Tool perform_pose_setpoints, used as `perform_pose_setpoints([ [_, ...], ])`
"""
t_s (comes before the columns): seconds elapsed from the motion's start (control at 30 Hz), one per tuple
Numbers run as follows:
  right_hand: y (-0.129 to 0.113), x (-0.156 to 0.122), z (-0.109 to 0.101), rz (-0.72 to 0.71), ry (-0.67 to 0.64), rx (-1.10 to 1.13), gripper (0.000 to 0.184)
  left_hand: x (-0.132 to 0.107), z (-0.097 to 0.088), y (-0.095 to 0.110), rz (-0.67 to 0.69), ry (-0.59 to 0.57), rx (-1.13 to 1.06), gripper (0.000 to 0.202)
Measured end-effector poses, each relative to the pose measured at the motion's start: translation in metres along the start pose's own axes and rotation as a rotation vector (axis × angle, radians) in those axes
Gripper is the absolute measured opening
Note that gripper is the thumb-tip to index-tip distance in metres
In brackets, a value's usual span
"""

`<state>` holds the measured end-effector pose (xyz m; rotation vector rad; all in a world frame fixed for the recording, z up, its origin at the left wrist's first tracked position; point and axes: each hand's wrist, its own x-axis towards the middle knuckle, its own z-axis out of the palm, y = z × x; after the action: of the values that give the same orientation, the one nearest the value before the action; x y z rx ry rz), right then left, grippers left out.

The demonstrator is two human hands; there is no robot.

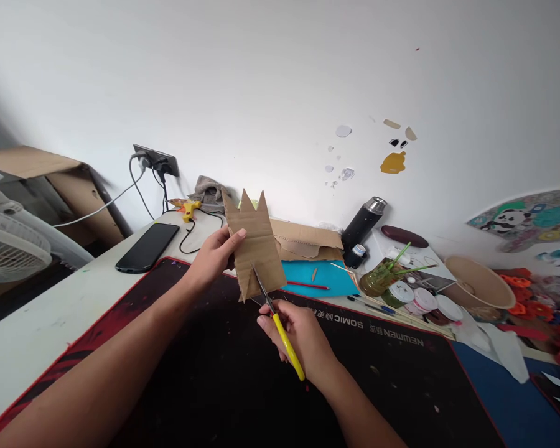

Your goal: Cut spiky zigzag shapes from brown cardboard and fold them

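Note:
My left hand [216,254] is closed on the left edge of a brown cardboard piece [256,242] with pointed teeth cut along its top. It holds the piece upright above a black and red desk mat [214,373]. My right hand [298,339] grips yellow-handled scissors [275,314]. Their blades reach up into the lower edge of the cardboard.
A black phone [148,247] and a yellow glue gun [189,208] lie at the back left by a wall socket [156,160]. More cardboard [308,239], a blue sheet [326,277], a black flask [364,224], paint pots [420,302] and a bowl [478,283] crowd the right. A fan [9,246] stands left.

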<state>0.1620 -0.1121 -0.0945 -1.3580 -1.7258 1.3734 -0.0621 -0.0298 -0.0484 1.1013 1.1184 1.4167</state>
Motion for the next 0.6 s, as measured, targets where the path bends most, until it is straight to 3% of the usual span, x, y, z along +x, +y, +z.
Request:
perform_pose_setpoints([
  [0.23, 0.0021, 0.0009, 0.0009, 0.012, 0.01, 0.005, 0.039, 0.0062, -0.0023, -0.011, 0.059, 0.013, -0.031, 0.044],
  [0.6, 0.0051, 0.0005, 0.001, 0.014, 0.013, 0.028, 0.046, -0.002, 0.0057, -0.0026, 0.114, -0.032, 0.098, 0.058],
])
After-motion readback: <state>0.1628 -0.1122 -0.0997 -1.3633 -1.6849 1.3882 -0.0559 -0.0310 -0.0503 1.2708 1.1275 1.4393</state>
